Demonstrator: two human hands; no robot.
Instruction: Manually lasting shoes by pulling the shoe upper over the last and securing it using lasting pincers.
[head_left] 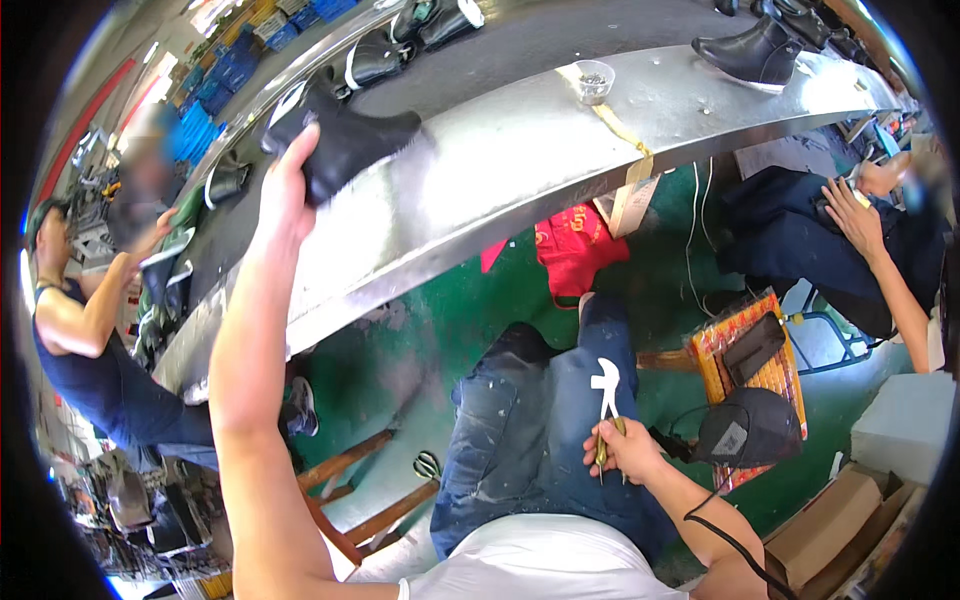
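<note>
Nearest, right hand (625,448): resting on the jeans at the person's lap, fingers closed around the yellow handles of a pair of pliers (606,398), whose pale metal head points away from the body.
Near right: a black heat tool (748,428) with a trailing cord lies beside an orange crate (745,330) on the green floor; cardboard boxes (840,515) sit further right.
Near left: a wooden stool (350,490) with scissors (427,465) hanging at its edge.
Left hand (290,190): stretched far up and left, fingers wrapped over the heel end of a black ankle boot (350,140), holding it at the near lip of the steel conveyor bench (520,160).
Boot: matte black, low heel, short shaft, toe pointing right; it looks only partly seated on the metal.
Risk: judged from the grip at one end only, the boot could tip off the sloping lip and drop to the floor; the pliers' head could also nick the jeans if the right hand shifts.
Far: more black boots (750,50) ride the dark belt, a small clear cup (594,80) stands on the steel, and other people work at left and right.
</note>
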